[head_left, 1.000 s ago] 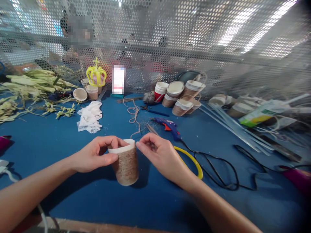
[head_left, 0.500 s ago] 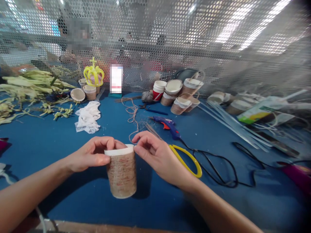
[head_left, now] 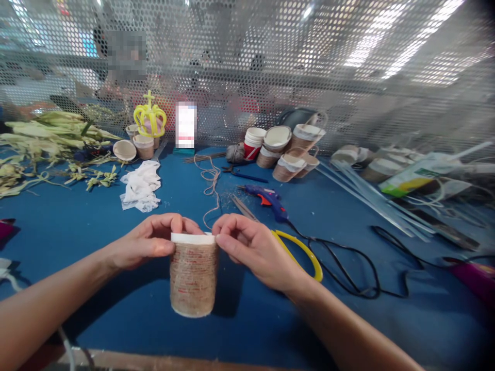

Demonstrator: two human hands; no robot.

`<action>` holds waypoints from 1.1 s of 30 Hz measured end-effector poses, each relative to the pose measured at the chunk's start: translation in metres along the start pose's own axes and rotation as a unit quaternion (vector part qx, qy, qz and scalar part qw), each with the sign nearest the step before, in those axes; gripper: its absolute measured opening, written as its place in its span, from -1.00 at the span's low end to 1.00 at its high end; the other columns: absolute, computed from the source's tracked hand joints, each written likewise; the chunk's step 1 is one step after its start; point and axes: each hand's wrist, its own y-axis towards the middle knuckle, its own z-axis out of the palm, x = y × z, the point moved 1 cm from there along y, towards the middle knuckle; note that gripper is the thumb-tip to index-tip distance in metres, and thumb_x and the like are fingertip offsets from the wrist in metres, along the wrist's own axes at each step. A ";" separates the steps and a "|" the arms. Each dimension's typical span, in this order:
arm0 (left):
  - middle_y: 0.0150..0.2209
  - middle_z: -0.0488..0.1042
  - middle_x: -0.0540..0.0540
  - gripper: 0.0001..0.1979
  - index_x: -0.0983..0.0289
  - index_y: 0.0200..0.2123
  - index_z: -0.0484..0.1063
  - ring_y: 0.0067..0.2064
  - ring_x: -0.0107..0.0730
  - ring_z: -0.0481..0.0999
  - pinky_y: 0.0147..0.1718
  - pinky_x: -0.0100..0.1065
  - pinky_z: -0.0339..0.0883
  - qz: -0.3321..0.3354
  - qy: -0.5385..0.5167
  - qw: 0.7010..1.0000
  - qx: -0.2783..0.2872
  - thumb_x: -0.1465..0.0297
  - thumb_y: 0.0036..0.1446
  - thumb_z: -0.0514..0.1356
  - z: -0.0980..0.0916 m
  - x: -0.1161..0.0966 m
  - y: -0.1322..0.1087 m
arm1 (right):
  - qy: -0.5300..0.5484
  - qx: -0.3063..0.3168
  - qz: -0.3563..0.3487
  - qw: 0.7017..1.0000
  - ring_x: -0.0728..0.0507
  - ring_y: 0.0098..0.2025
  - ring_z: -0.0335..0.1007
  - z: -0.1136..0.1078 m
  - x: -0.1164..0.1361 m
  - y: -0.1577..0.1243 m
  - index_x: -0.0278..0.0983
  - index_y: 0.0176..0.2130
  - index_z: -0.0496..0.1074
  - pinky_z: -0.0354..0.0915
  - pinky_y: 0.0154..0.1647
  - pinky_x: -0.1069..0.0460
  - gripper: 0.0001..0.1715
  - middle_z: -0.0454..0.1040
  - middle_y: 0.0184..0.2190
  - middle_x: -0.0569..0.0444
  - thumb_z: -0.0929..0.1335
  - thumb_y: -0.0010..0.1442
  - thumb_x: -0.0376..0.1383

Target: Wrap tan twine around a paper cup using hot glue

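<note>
A paper cup wrapped in brown twine (head_left: 192, 275) hangs upright above the blue table (head_left: 116, 309), its white rim at the top. My left hand (head_left: 152, 241) pinches the rim from the left, thumb on the front. My right hand (head_left: 251, 247) grips the rim from the right with curled fingers. A loose strand of twine (head_left: 211, 188) trails from behind the cup toward the back of the table.
Yellow-handled scissors (head_left: 305, 252) lie just right of my right hand. A blue glue gun (head_left: 266, 198) with a black cord (head_left: 359, 278), several wrapped cups (head_left: 290, 149), a white cloth (head_left: 141, 188), green leaves (head_left: 46, 139) and clear sticks (head_left: 367, 201) lie farther back. A perforated metal screen (head_left: 270, 62) closes off the rear; a person sits behind it.
The cup has turned from tilted to upright and shifted slightly left and down. Both hands stayed on its rim.
</note>
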 end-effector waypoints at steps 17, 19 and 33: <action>-0.28 0.40 0.09 -0.83 0.31 -0.30 0.33 -0.21 -0.31 0.37 -0.16 -0.28 0.20 0.030 0.362 0.931 -0.027 0.45 -0.03 0.17 0.004 -0.002 0.005 | -0.153 -0.043 -0.054 0.986 0.03 -0.52 0.08 0.001 -0.005 0.001 -0.25 -0.52 0.17 0.08 -0.54 0.10 -0.82 0.21 -0.51 0.16 0.27 0.09 -0.37; -0.33 0.39 0.06 -0.87 0.32 -0.35 0.34 -0.27 -0.37 0.36 -0.22 -0.34 0.22 0.038 0.401 0.915 -0.036 0.46 -0.06 0.17 0.012 -0.004 0.006 | -0.199 -0.040 -0.071 0.977 0.04 -0.55 0.04 0.005 -0.005 0.001 -0.26 -0.54 0.15 0.05 -0.57 0.11 -0.79 0.20 -0.53 0.17 0.27 0.09 -0.38; -0.54 0.30 -0.03 -0.93 0.31 -0.57 0.24 -0.48 -0.50 0.26 -0.42 -0.43 0.18 0.014 0.438 0.893 -0.097 0.48 -0.09 0.09 0.029 0.001 0.009 | -0.244 -0.045 -0.137 0.959 0.02 -0.49 0.14 0.013 -0.001 -0.001 -0.25 -0.54 0.16 0.13 -0.53 0.10 -0.78 0.26 -0.49 0.11 0.23 0.10 -0.44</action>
